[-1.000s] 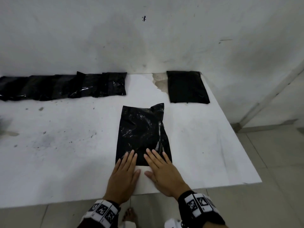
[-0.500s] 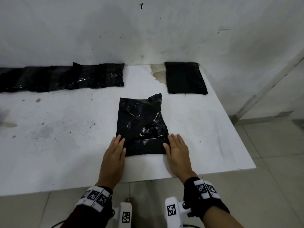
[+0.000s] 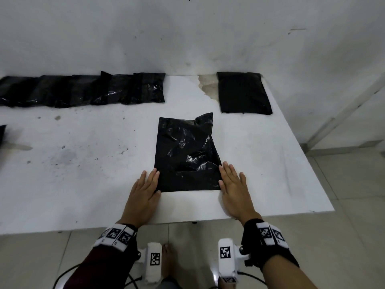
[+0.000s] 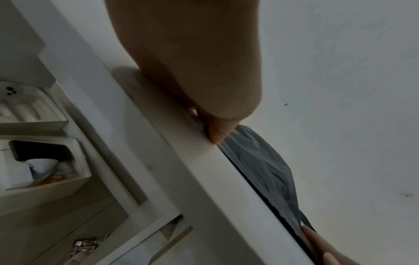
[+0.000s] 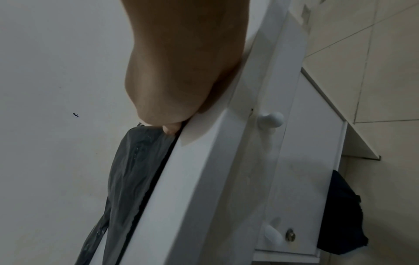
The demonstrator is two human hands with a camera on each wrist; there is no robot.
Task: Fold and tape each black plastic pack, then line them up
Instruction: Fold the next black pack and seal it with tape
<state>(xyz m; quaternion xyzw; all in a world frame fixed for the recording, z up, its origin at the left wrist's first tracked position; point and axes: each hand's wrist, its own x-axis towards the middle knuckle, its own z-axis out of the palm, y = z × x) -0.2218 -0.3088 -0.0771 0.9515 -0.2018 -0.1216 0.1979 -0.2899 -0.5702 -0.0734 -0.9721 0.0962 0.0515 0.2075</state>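
Now both hands lay flat on the tabletop, fingers straight, holding nothing: left hand and right hand flanked the near corners of the black pack. Thin, crinkly, probably slippery film; best pinched at near edge corners for folding. Finished row sat far left.

No readable txt, brand or nr anywhere — only black-and-white square code markers, on both wristbands and on the white wrist cams; no letters on them. Small packets under the table — print too blurred.
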